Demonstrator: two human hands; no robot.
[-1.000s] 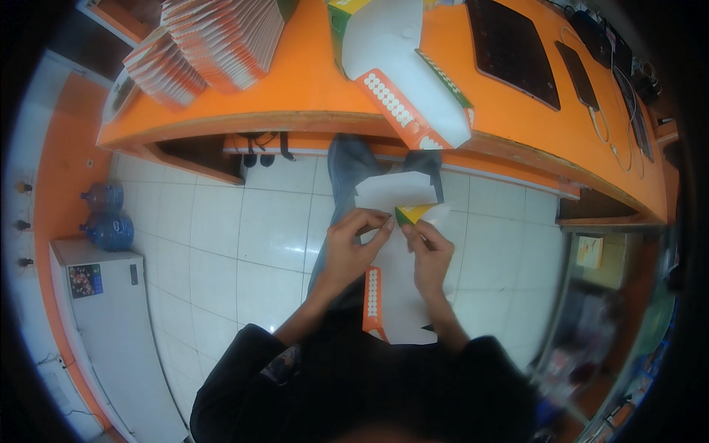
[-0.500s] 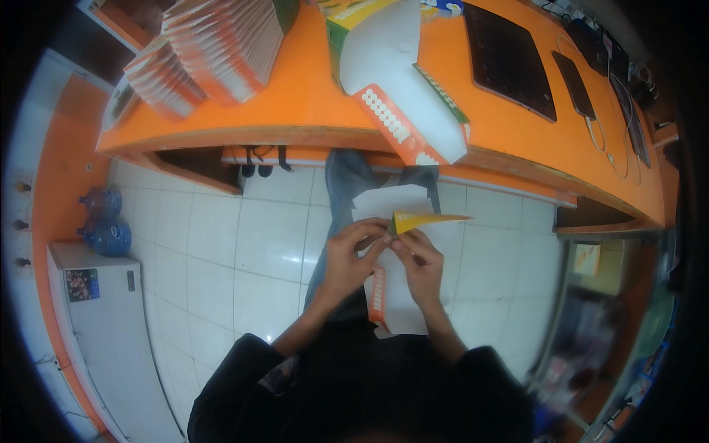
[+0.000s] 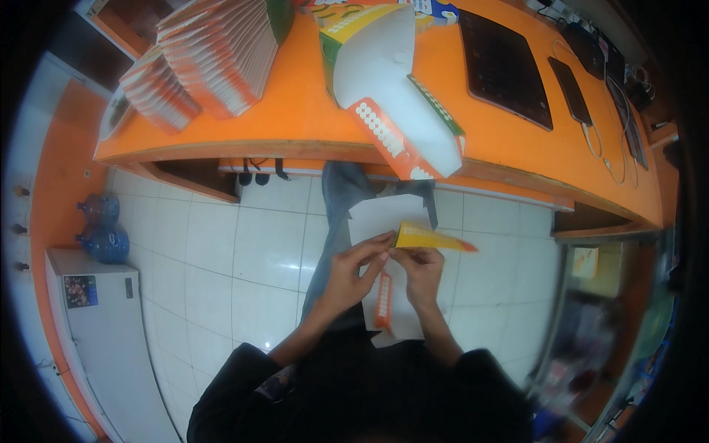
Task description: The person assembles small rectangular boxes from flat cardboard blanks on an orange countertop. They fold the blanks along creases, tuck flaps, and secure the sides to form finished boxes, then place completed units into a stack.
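A partly folded cardboard box [image 3: 371, 214] lies over my lap, its white inside showing, with an orange side panel near my body. Its yellow flap [image 3: 425, 236] stands up and points to the right, ending in a red tip. My left hand [image 3: 350, 275] pinches the folded corner at the base of this flap. From the right, my right hand [image 3: 419, 276] grips the same corner, fingers bent under the flap. The fingertips of both hands nearly meet there. The exact fold between them is hidden.
On the orange desk [image 3: 295, 111] ahead, another open cardboard box [image 3: 377, 66] overhangs the front edge. Stacked folded cartons [image 3: 214, 63] stand left, a tablet [image 3: 505, 68] and a phone [image 3: 569, 90] with cable lie right. Blue water bottles [image 3: 103, 242] stand by a white fridge [image 3: 103, 325].
The yellow flap has turned to show more of its printed face, and its tip has dropped. Both hands sit slightly lower in the picture, still gripping the corner.
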